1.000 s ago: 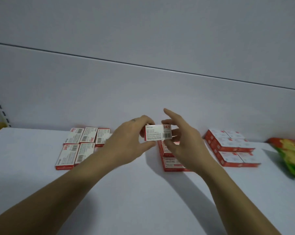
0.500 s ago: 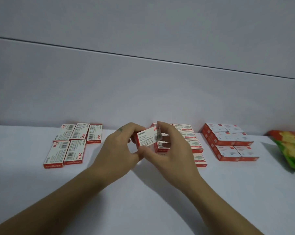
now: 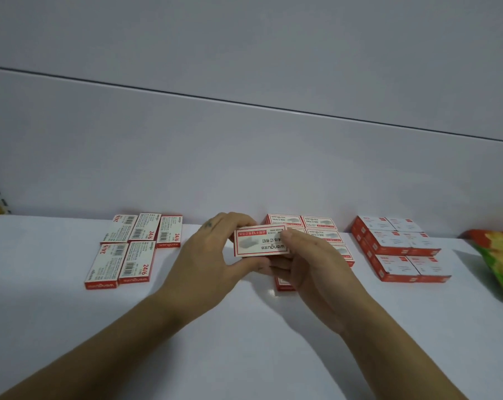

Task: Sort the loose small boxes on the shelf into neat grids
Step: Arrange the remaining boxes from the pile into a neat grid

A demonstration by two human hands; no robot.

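A small red and white cardboard box [image 3: 259, 245] is held up just above the white shelf [image 3: 244, 342], in the middle of the view. Its big white face is turned up, and the print on it is seen upside down. The box is pinched at its left end by the left hand [image 3: 209, 261], with the thumb under the near edge and the fingers curled over the far edge. Its right end is gripped by the right hand [image 3: 311, 264], with the thumb laid on the face and the other fingers curled below.

At 9 o'clock from the held box, a group of five flat boxes [image 3: 134, 246] is laid on the shelf with the barcode sides up. Three are at the back and two at the front, side by side.

At 2 o'clock, just behind the right hand, a middle grid of boxes [image 3: 316, 229] is seen in two columns. Much of it is hidden by the right hand and the held box, so the boxes cannot be counted.

At 3 o'clock, well apart, a block of thicker red and white boxes [image 3: 397, 249] is set in rows of two. Further out at 3 o'clock, part of a green, yellow and red bag [image 3: 501, 261] is seen at the edge. A plain grey wall [image 3: 244, 154] is behind everything.
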